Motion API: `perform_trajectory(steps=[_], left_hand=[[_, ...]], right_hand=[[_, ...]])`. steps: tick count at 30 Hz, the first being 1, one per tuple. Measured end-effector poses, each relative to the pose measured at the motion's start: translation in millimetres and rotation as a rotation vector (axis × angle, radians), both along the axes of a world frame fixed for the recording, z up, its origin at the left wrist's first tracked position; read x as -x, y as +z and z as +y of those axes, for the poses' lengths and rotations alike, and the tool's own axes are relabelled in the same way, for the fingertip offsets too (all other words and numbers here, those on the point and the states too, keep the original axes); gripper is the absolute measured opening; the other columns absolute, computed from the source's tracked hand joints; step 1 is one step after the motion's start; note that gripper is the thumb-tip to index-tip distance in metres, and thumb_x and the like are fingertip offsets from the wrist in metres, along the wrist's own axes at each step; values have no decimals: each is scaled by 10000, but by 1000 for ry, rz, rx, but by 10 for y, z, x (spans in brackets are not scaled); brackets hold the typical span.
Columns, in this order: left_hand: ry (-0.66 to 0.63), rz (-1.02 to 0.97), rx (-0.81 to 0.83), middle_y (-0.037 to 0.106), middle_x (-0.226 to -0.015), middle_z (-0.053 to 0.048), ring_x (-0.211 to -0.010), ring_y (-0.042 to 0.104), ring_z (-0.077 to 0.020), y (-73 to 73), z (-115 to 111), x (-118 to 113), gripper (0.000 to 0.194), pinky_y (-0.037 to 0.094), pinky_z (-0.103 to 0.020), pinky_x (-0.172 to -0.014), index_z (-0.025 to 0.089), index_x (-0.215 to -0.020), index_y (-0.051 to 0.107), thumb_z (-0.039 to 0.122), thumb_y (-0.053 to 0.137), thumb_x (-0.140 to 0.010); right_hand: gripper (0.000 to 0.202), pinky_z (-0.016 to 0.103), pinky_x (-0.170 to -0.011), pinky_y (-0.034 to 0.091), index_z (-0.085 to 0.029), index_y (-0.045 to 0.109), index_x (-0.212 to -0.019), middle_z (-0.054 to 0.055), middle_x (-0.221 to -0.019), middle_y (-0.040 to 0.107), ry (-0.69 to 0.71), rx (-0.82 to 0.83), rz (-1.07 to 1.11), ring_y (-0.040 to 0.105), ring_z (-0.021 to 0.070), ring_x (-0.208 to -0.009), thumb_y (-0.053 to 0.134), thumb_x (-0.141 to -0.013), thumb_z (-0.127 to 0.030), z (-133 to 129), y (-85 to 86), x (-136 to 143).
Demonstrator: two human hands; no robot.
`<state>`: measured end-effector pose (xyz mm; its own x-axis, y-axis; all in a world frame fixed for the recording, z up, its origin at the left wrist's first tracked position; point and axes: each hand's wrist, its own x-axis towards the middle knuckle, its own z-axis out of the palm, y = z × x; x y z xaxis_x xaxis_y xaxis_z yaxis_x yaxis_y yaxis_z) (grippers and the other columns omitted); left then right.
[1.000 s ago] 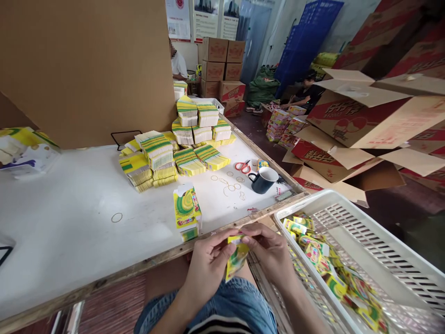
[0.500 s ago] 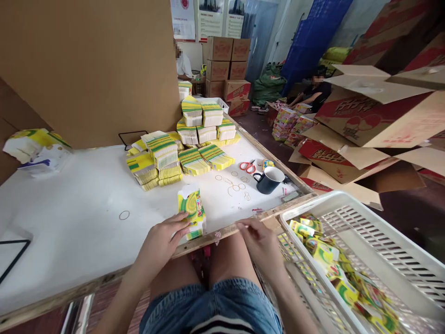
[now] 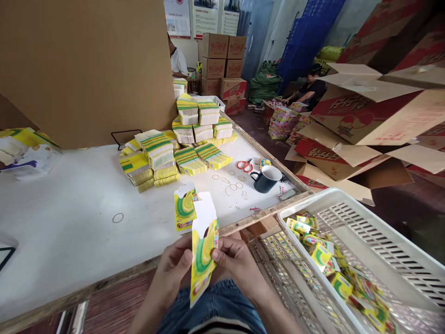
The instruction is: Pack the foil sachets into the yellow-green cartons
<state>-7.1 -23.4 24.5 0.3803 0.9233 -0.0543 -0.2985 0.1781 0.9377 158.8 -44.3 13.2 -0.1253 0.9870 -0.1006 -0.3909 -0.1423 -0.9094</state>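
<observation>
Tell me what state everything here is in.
Yellow-green printed paper carton: held by left hand and right hand, white flap up.
Yellow-green paper bundles: stacked.
Dark mug with white inside: upright.
Red-handled scissors: lying, blade opening unclear.
Thin tan rubber bands: loose.
White slatted plastic basket: partly filled with yellow packets.
Nearest red-and-brown cardboard boxes: flaps open.

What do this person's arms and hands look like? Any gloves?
No gloves: the human left hand and right hand are bare. No sleeve, watch or bracelet shows on the bare forearms. Below are blue denim shorts and a dark top's hem with a pale stripe.
</observation>
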Motion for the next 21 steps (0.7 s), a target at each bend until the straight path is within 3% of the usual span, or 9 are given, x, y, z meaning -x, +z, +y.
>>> perform_trajectory(steps=[2,5,8,10,11,14,16,21], left_hand=[[-172,-115,158,721,-1134,-170,-1049,654,-363,4,41,-28,574,544,-427,-856,163,-1159,698,559,684,-743],[-193,-210,275,752,-1027,-156,-925,695,-324,-1,68,-41,561,559,-375,-758,167,-1101,725,522,768,-669],[-70,-222,328,766,-942,-146,-820,711,-280,6,73,-34,499,561,-318,-673,150,-1004,755,485,802,-636],[-33,-226,373,765,-876,-155,-740,713,-269,23,72,-33,505,554,-298,-581,123,-973,755,508,780,-647],[-35,-227,390,763,-836,-155,-682,709,-259,34,71,-35,510,543,-292,-531,114,-968,751,514,771,-654],[-40,-220,404,751,-715,-115,-538,677,-217,60,63,-46,465,521,-287,-472,120,-961,742,476,777,-663],[-18,-215,402,743,-669,-89,-538,678,-212,67,58,-53,424,546,-310,-529,128,-944,743,439,792,-659],[-63,-252,414,750,-730,-112,-681,707,-256,63,45,-60,493,567,-347,-625,117,-966,746,441,827,-603]], right_hand=[[295,234,-583,420,-169,702,-706,-14,-612,619,48,30,32,518,112,-564,741,-751,-458,-24,-34,72],[326,257,-578,436,-165,692,-725,10,-646,647,78,33,-80,549,136,-578,702,-777,-487,-32,-91,101],[264,318,-698,486,-178,677,-733,55,-771,697,-144,-119,-464,625,202,-741,639,-851,-412,-21,-60,19],[138,374,-854,471,-206,685,-910,82,-985,704,-311,-314,-731,617,243,-962,602,-887,-314,-7,36,-58],[170,398,-915,448,-226,663,-1042,85,-1098,683,-322,-420,-827,588,251,-1053,590,-896,-272,2,97,-90],[408,415,-957,433,-275,518,-1299,67,-1241,635,-137,-628,-946,561,240,-1109,573,-905,-185,35,269,-134],[412,403,-924,453,-277,516,-1288,56,-1196,651,-57,-656,-965,580,232,-1050,577,-899,-155,60,329,-131],[324,385,-891,460,-250,551,-1158,57,-1088,629,-29,-609,-941,573,233,-1020,623,-861,-144,98,335,-120]])
